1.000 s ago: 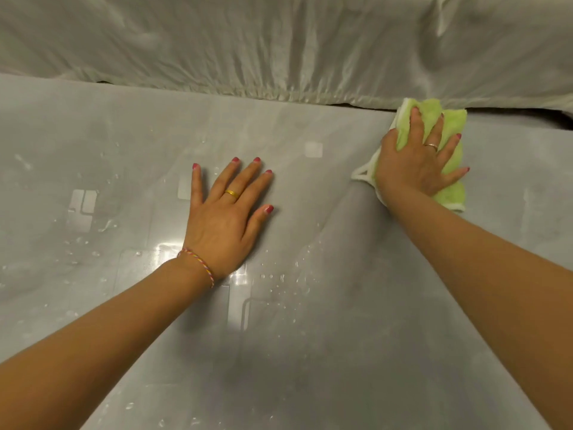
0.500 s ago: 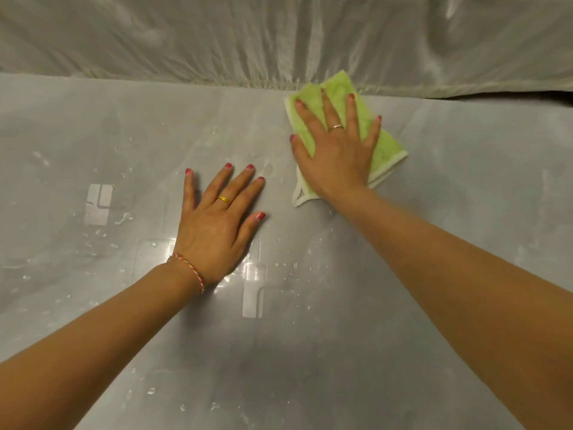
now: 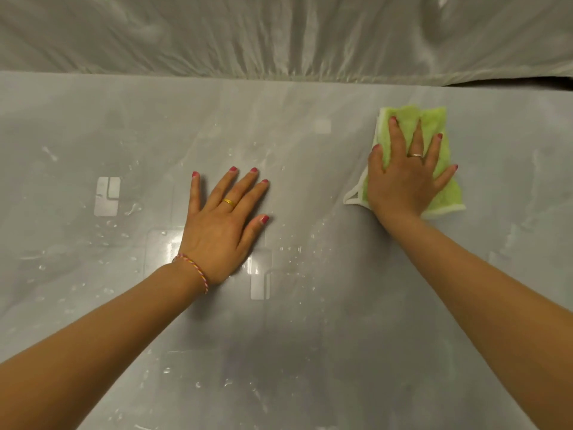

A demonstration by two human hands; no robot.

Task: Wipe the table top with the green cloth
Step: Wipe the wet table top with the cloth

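The green cloth (image 3: 440, 150), folded and edged in white, lies flat on the grey glossy table top (image 3: 310, 352) at the right, a little short of the far edge. My right hand (image 3: 406, 175) presses down on it with straight spread fingers, covering its left and middle part. My left hand (image 3: 223, 221) rests flat on the bare table near the middle, fingers spread, holding nothing. Water drops dot the surface around and in front of my left hand.
A pale crinkled sheet (image 3: 279, 35) runs along the whole far edge of the table. A dark gap (image 3: 539, 81) shows under it at the far right. Wet streaks (image 3: 263, 156) mark the table between my hands.
My right hand slid the cloth from the right to the middle by the far edge, then back right and a little nearer to me. My left hand stayed put.
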